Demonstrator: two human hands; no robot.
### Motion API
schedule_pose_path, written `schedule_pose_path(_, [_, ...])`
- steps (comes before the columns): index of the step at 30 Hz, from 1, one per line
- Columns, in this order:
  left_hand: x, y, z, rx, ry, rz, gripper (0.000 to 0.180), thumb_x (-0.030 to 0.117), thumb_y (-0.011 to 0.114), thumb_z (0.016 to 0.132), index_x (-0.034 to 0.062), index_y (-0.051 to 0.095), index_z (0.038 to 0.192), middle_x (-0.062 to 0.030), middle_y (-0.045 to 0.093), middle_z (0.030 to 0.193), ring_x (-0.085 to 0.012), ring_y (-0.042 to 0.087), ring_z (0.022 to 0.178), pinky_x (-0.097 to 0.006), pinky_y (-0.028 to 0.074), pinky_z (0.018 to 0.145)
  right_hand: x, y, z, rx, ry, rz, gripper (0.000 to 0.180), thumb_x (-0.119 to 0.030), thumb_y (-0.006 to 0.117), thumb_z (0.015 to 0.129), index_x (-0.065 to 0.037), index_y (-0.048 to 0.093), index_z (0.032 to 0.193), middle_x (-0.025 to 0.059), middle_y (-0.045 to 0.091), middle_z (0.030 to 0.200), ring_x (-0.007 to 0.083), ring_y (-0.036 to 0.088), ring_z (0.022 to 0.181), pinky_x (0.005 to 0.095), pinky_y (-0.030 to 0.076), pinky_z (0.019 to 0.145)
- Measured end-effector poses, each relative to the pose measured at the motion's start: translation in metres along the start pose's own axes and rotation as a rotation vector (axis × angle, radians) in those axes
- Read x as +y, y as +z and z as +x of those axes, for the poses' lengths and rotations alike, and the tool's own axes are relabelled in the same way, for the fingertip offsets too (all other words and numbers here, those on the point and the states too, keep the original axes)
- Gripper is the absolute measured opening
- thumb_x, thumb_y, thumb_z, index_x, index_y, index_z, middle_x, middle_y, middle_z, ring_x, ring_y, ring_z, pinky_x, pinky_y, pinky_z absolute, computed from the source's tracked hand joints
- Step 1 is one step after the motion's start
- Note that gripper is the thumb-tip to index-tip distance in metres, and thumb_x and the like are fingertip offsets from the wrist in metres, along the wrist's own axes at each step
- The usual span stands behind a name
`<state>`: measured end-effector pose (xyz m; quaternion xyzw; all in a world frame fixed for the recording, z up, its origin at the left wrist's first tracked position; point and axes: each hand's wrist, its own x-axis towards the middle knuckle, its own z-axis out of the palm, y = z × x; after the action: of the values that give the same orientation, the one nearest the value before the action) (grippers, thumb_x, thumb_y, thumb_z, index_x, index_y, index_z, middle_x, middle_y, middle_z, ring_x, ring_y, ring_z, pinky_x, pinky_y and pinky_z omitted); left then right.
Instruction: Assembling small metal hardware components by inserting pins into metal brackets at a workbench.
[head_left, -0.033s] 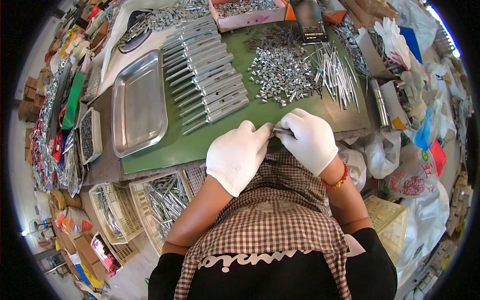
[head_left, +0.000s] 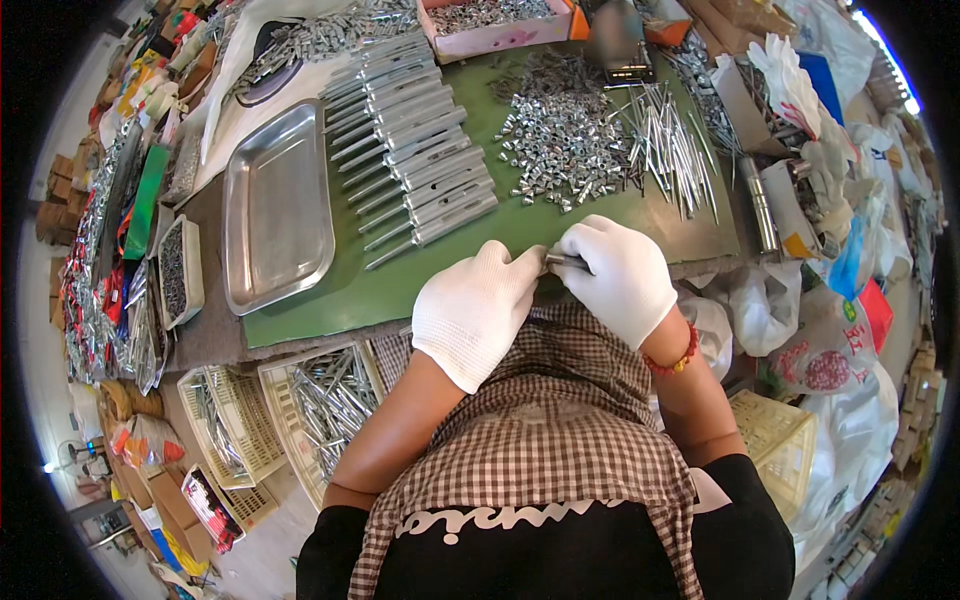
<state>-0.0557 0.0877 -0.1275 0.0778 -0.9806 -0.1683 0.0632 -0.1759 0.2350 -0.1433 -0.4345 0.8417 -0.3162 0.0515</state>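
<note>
My left hand (head_left: 475,305) and my right hand (head_left: 620,270), both in white knit gloves, meet at the near edge of the green work mat (head_left: 300,320). Between them is a short grey metal tube (head_left: 568,262). The right fingers wrap round it, while the left thumb and fingertips pinch its left end. Most of the piece is hidden by the gloves. Beyond my hands lies a row of metal tubes with thin rods sticking out (head_left: 430,170). A heap of small silver sleeves (head_left: 565,150) and a fan of thin metal rods (head_left: 670,145) are to the right of that row.
A steel tray (head_left: 235,240) stands left of the row. At the back are a pink box of small parts (head_left: 495,38) and a phone-like screen (head_left: 627,72). A basket of metal tubes (head_left: 280,380) stands below the table edge. White plastic bags (head_left: 765,310) crowd the right.
</note>
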Motion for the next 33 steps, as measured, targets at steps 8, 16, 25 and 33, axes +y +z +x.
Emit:
schedule_pose_path(8, [-0.006,0.002,0.002,-0.095,0.036,0.044,0.026,0.023,0.057,0.094,0.0212,0.063,0.120,-0.0113,0.060,0.087,-0.0334,0.064,0.071,-0.044,0.052,0.060,0.007,-0.003,0.005,-0.027,-0.033,-0.009,0.016,-0.016,0.076,0.081,-0.005,0.065,0.088,0.0078,0.061,0.079,0.0257,0.063,0.069,0.0362,0.049,0.062])
schedule_pose_path(16, [-0.001,0.001,0.004,-0.106,0.010,0.051,0.024,0.024,0.054,0.095,0.0222,0.063,0.118,-0.0126,0.059,0.082,-0.0350,0.064,0.068,-0.045,0.052,0.059,-0.003,0.026,0.027,0.301,0.209,1.839,0.044,-0.042,0.042,0.103,-0.006,0.054,0.080,-0.0034,0.031,0.059,0.0083,0.027,0.049,0.0257,0.020,0.045])
schedule_pose_path(25, [0.002,-0.003,0.007,-0.145,-0.003,0.070,0.017,0.024,0.057,0.095,0.0199,0.063,0.110,-0.0113,0.059,0.082,-0.0336,0.064,0.069,-0.045,0.052,0.060,-0.011,0.041,0.022,0.375,0.110,1.653,0.042,-0.029,0.038,0.104,-0.003,0.052,0.075,-0.0005,0.041,0.060,0.0069,0.028,0.050,0.0249,0.021,0.047])
schedule_pose_path(33, [0.012,-0.008,0.021,-0.151,0.152,0.201,0.014,0.018,0.056,0.091,0.0053,0.060,0.095,-0.0121,0.062,0.086,-0.0309,0.068,0.075,-0.044,0.056,0.067,-0.009,0.041,0.017,0.472,0.141,1.309,0.044,-0.025,0.038,0.101,-0.004,0.052,0.065,-0.0008,0.046,0.063,0.0053,0.030,0.051,0.0240,0.020,0.049])
